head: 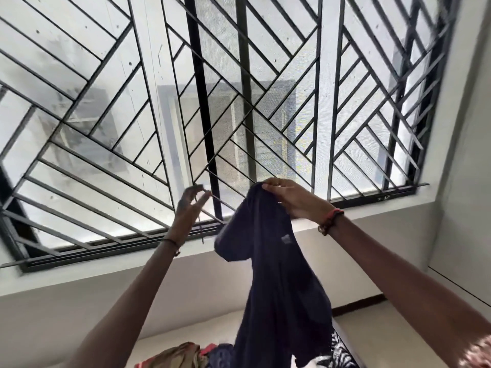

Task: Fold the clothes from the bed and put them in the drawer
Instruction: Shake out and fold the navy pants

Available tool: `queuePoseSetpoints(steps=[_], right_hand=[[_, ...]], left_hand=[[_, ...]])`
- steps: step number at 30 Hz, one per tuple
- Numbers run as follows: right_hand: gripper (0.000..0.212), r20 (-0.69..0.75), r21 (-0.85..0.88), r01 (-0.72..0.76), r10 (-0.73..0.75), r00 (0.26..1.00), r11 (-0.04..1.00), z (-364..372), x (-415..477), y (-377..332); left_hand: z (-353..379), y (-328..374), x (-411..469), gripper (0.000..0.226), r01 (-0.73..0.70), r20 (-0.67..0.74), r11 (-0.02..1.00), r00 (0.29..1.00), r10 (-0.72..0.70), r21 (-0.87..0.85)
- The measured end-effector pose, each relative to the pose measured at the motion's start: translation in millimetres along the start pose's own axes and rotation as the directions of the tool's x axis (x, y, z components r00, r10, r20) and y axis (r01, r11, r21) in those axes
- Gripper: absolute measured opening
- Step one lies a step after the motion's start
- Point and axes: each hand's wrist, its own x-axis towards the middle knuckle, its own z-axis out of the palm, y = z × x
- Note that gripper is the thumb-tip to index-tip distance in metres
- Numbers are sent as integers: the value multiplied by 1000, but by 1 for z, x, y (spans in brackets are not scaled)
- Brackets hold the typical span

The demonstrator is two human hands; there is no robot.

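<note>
The right grip [289,197] has its fingers curled round the top edge of a dark navy garment [279,288], which hangs toward 6 o'clock. At its 9 o'clock, the left grip [190,205] is spread wide and holds nothing. More clothes [180,354] lie below.

Head-worn camera looks up at the nearby barred window [239,102].

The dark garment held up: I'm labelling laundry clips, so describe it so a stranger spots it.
Find the big barred window. Before its lower edge, the right hand pinches the top of a navy garment hanging down. Unlike the patterned clothes piled below, it is one plain dark colour.
</note>
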Motion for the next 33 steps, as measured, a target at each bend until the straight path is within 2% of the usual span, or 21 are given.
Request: queuePoseSetpoints(steps=[3,5,7,10,12,15,17,19,23,26,28,30,33], right_hand=[[15,23,0,16,-16,1000,1000,9,7,0],[15,35,1,27,-27,999,1000,13,7,-4],[17,57,-27,35,-33,998,999,15,5,-7],[20,63,-99,43,-36,997,994,8,-5,-11],[14,11,-121,50,-49,999,991,-1,-12,-10],[4,-207,-169,20,-55,977,985,-17,-20,2],[16,-392,-229,-55,-41,919,972,-25,-28,17],[25,-446,-206,-136,31,894,969,-26,-39,31],[32,-285,51,-155,163,945,987,-13,-47,52],[27,-173,247,-90,135,976,965,-4,-42,52],[19,-132,308,-54,99,986,950,-1,-39,47],[18,-126,342,-11,57,990,939,-1,-35,43],[17,-159,367,63,-4,987,928,-1,-30,38]], left_hand=[[32,17,-18,48,-56,304,998,951,60,-24],[50,26,-23,52,-7,419,998,907,34,-66],[62,34,-25,38,-5,468,999,883,28,-51],[69,37,-24,14,-45,451,999,891,51,-24],[72,40,-23,12,-52,438,996,895,79,-73],[74,45,-20,12,-78,357,993,928,107,-94],[75,46,-17,13,-88,302,993,947,107,-74],[73,45,-12,18,-83,291,994,951,100,-71],[73,45,-7,15,-80,308,994,946,98,-71],[75,46,-6,9,-124,318,991,939,130,-40],[74,46,-6,6,-147,322,989,936,142,-10],[70,45,-5,9,-163,327,986,935,140,44],[57,41,-2,23,-132,341,986,936,90,101]])
